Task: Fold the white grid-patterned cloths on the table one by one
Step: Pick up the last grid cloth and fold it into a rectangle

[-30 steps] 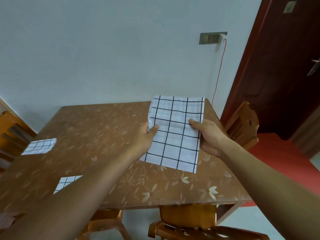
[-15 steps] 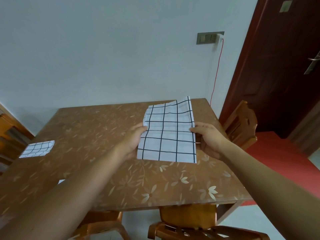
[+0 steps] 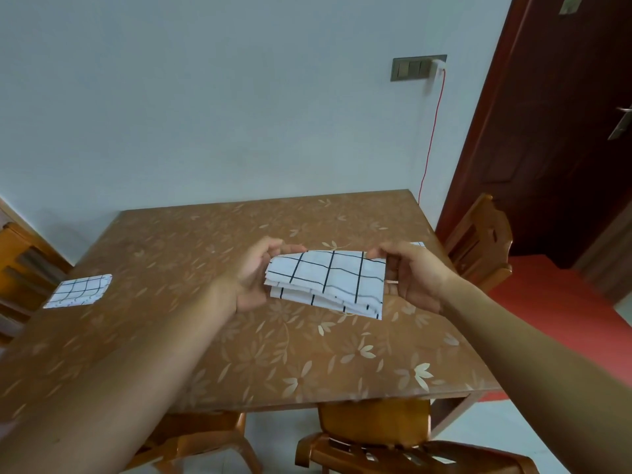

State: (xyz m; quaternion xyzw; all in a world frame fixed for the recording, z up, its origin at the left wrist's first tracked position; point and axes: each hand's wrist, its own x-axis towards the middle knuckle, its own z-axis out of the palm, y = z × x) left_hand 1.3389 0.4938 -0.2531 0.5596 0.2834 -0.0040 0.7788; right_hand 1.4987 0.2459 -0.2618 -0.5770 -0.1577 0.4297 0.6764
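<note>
Fingers [image 3: 290, 248] of left hand [image 3: 254, 278] pinching one end of the white grid-patterned cloth [image 3: 328, 282], those of right hand [image 3: 415, 278] pinching the other. Cloth at frame centre, low over the worktop [image 3: 239, 354]; contact hard to tell. Half a second ago a taller sheet, now doubled into a layered stack, so probably near its last fold. Palms turned inward, forearms reaching in from both lower corners. Second cloth [image 3: 80, 290] lying flat at middle left.
</note>
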